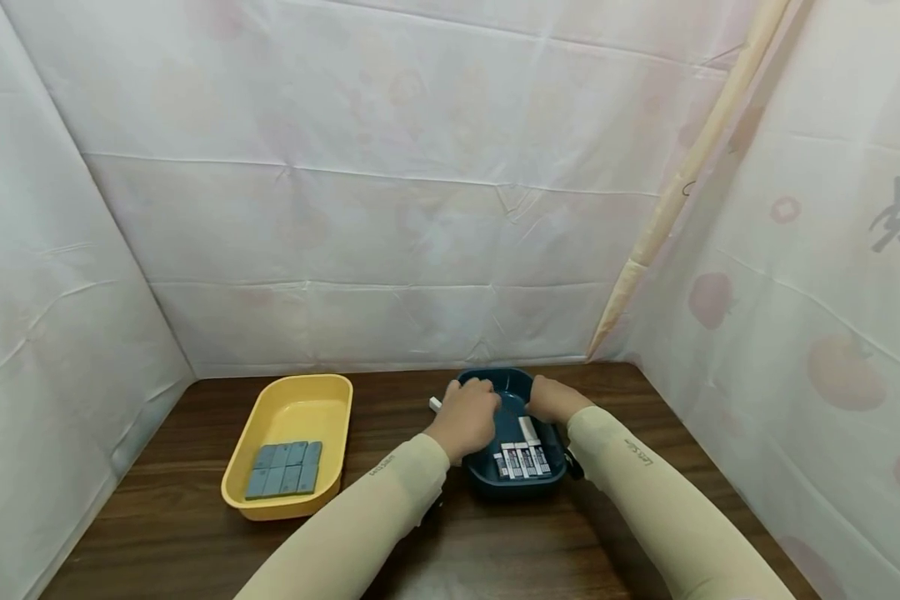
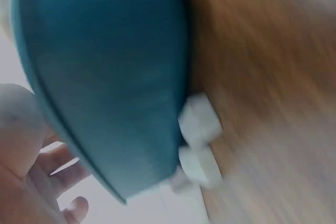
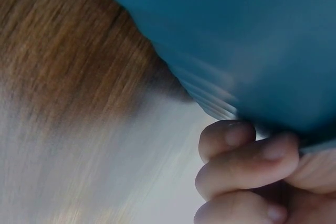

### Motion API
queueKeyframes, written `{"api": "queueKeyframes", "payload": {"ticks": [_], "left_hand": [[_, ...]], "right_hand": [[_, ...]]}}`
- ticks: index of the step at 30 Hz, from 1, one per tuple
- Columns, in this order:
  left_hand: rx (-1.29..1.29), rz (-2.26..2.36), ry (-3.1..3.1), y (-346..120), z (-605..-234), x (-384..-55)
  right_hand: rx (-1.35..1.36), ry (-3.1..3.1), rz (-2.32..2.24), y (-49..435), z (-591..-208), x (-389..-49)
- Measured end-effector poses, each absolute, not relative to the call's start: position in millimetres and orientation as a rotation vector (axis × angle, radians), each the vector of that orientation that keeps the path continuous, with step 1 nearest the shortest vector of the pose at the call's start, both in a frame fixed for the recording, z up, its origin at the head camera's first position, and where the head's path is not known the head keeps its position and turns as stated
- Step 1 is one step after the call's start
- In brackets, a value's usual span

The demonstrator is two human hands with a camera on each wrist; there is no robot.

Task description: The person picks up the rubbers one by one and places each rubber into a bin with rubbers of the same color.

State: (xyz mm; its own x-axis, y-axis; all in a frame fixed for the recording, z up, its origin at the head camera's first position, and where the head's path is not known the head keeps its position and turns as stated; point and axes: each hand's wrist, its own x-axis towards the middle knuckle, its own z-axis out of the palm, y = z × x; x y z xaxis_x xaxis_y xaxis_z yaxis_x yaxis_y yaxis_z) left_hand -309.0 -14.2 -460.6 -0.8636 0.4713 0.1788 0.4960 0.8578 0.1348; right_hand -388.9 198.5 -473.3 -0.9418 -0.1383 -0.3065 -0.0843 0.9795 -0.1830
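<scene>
On the table stands a dark blue tray (image 1: 510, 437) with small white blocks (image 1: 521, 460) bearing dark print set in a row near its front. Another white block (image 1: 528, 430) leans behind them. My left hand (image 1: 468, 421) reaches over the tray's left rim. Its fingers (image 2: 55, 166) look loosely bent and apart, with nothing seen between them. My right hand (image 1: 558, 400) is at the far right rim. In the right wrist view its curled fingers (image 3: 247, 169) grip the tray's edge; the thumb is hidden. White blocks (image 2: 199, 121) stand outside the tray's left wall.
To the left stands a yellow tray (image 1: 337, 433) with several grey blocks (image 1: 285, 468) laid in rows. A dark clip (image 1: 573, 467) sits at the blue tray's right side. White sheets (image 1: 390, 225) hang behind and on both sides of the brown wooden table (image 1: 165, 517).
</scene>
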Motion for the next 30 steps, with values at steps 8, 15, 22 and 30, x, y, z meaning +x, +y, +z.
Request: {"api": "queueKeyframes", "payload": {"ticks": [8,15,22,30], "left_hand": [[-0.388,-0.417,-2.883,-63,-472,-334],[-0.317,-0.519,-2.985,-81,-488,-333],[-0.359,-0.525,-3.013,-81,-492,-329],[-0.304,-0.538,-3.008,-82,-493,-330]], "right_hand": [[-0.165,2.796,-0.246,196,-465,-377],[-0.173,2.781,-0.268,197,-464,-378],[-0.190,2.794,-0.267,196,-465,-377],[-0.174,2.770,-0.259,198,-468,-381]]}}
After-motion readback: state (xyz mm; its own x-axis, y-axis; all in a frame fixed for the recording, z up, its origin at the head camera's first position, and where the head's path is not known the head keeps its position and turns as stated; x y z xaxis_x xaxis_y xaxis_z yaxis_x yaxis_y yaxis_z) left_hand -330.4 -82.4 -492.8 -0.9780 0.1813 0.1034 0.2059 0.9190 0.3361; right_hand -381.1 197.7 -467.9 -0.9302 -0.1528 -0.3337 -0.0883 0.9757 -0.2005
